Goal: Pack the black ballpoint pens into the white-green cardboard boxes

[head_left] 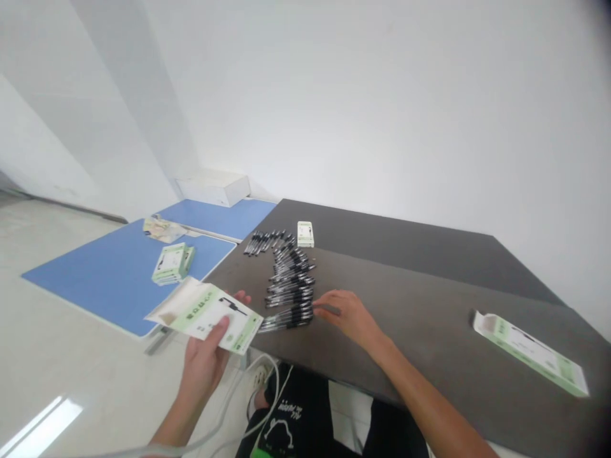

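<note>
My left hand [206, 356] grips a flat white and green pen box [205, 313], held off the near left edge of the dark table [420, 305]. My right hand [347, 313] rests on the table with its fingers reaching left and touching the nearest pens. A row of several black pens [290, 285] runs from near that hand back toward the far edge. Whether the right fingers pinch a pen is unclear.
A small green box [305, 233] stands at the far end of the pens. Another flat box [529, 352] lies at the table's right. On the blue table [109, 273] to the left sit stacked boxes [172, 263] and a white carton [214, 186]. A white cable [238, 407] hangs below.
</note>
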The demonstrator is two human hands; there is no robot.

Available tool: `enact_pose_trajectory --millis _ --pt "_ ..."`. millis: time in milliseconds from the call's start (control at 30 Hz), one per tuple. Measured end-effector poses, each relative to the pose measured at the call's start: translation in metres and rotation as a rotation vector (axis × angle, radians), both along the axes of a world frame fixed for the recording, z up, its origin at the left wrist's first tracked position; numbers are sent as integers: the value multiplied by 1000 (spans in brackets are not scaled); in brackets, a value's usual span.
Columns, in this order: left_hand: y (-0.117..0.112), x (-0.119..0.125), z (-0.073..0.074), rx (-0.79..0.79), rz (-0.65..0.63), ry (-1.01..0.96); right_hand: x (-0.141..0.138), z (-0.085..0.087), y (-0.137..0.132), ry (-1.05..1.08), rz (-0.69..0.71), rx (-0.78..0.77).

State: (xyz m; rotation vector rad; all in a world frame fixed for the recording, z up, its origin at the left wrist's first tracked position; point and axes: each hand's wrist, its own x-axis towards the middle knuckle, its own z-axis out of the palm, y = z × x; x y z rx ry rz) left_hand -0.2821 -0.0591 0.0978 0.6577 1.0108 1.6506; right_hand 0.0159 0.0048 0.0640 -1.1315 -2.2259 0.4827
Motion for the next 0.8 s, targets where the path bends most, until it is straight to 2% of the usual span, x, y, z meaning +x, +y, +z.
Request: enact_pose_trajectory --millis 133,267,633,800 --pt "2 -25 12 118 198 -4 -34 -22 15 -153 82 30" --pt "-2 -39 13 126 267 2 -50 -33 16 -284 83 38" --pt "-14 -45 6 11 161 85 -59 -17 28 -509 201 10" --pt "-24 -47 5 -15 119 104 -59 -16 22 -535 221 -8"
